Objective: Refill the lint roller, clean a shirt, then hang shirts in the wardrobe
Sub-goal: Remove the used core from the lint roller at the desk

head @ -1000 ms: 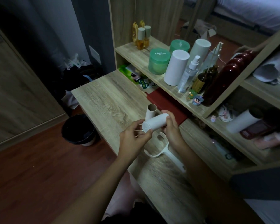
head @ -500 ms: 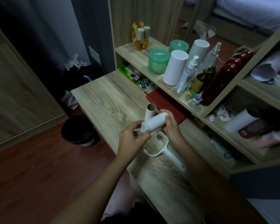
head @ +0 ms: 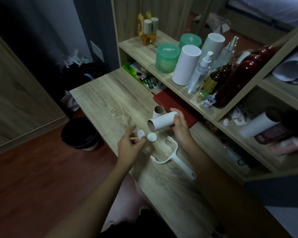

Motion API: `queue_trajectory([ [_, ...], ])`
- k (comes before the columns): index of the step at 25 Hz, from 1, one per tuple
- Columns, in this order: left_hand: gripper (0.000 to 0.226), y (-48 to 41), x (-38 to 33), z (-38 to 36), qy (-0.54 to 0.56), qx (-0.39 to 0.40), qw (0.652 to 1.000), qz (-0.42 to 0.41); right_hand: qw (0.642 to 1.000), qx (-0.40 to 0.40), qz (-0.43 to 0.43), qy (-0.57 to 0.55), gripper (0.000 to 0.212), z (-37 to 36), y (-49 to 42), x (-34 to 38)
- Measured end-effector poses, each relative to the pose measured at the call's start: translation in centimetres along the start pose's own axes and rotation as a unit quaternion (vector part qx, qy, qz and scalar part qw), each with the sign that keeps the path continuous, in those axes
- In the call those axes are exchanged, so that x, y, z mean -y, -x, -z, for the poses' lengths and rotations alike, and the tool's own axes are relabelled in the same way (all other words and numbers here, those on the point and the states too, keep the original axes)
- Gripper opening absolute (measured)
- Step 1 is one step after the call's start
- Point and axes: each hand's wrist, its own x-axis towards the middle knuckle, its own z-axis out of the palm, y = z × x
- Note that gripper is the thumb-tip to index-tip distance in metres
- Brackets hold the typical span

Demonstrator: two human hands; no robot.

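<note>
— What does the right hand [head: 180, 127] have?

— Its fingers are curled round the far end of a white lint refill roll [head: 162, 121], which is held nearly level above the lint roller handle [head: 172, 158]. The roll's open end faces the left hand [head: 129, 148].

— And the left?

— It pinches a small white end cap [head: 141, 133] at its fingertips, up and to the left of the handle. A second round cap [head: 152, 137] sits just beside those fingertips. I cannot tell whether it is held or lies on the desk [head: 110, 103].

— Where is the handle itself?

— It lies flat on the desk between the two forearms, with its forked end toward the roll.

— What else is around it?

— Beyond the handle, behind the roll, an empty cardboard core [head: 159, 111] stands upright. Further back lies a red book [head: 172, 103]. Well to the left of the handle, a dark waste bin [head: 79, 133] is on the floor.
</note>
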Motion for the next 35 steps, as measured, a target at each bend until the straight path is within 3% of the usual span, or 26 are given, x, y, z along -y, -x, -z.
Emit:
queue_trajectory([
  [5,0.061,-1.6,4.4,-1.8,-0.258,0.153,0.953,-0.035,1.000,0.001,-0.005,0.012,0.034,0.2,-0.7,-0.5],
  [9,0.045,-2.0,5.6,-2.9,-0.318,0.150,0.932,-0.086,1.000,-0.006,-0.009,0.024,0.034,0.7,-0.5,-0.5],
  [13,0.042,-2.1,6.8,-3.2,-0.329,0.133,0.926,-0.127,1.000,-0.012,-0.013,0.013,0.034,0.9,-0.5,-0.3],
  [21,0.053,-3.5,5.1,-1.5,-0.261,0.088,0.955,-0.109,1.000,-0.027,0.011,-0.012,0.034,-0.2,-0.5,2.0],
  [25,0.048,-6.5,3.8,2.5,-0.250,0.022,0.958,-0.142,0.997,-0.023,0.058,-0.052,0.031,-2.9,-1.8,4.5],
  [30,0.049,-10.5,5.1,11.0,-0.256,-0.028,0.958,-0.122,0.994,0.011,0.082,-0.076,0.036,-11.8,-2.8,7.1],
  [35,0.042,-16.9,11.9,21.8,-0.273,-0.048,0.959,-0.057,0.995,0.040,0.045,-0.083,0.029,-24.9,-4.2,3.9],
])
